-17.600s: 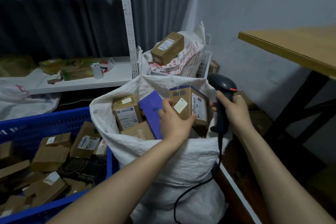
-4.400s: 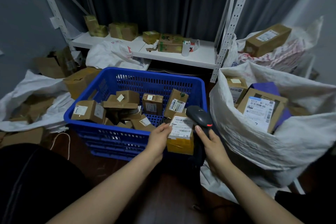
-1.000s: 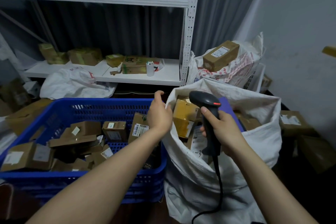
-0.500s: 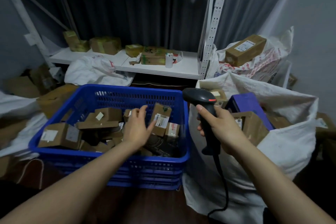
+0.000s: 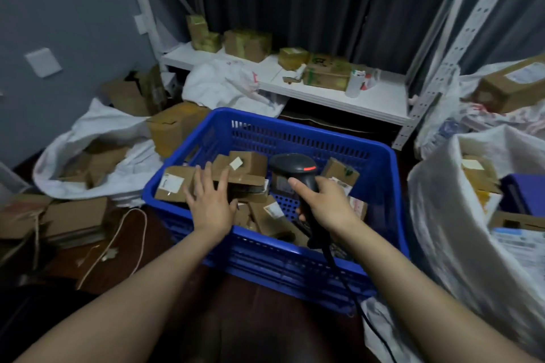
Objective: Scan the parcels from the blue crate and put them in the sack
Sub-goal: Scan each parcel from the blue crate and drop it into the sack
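Found the crate in the middle of the floor, parcels piled in it, the sack just to its right and a second sack slumped on the floor to its left. Saw the shelf behind the crate, boxes along its back. Saw the left hand over the crate's left-side parcels, the right hand beside it with the scanner above the crate's middle.
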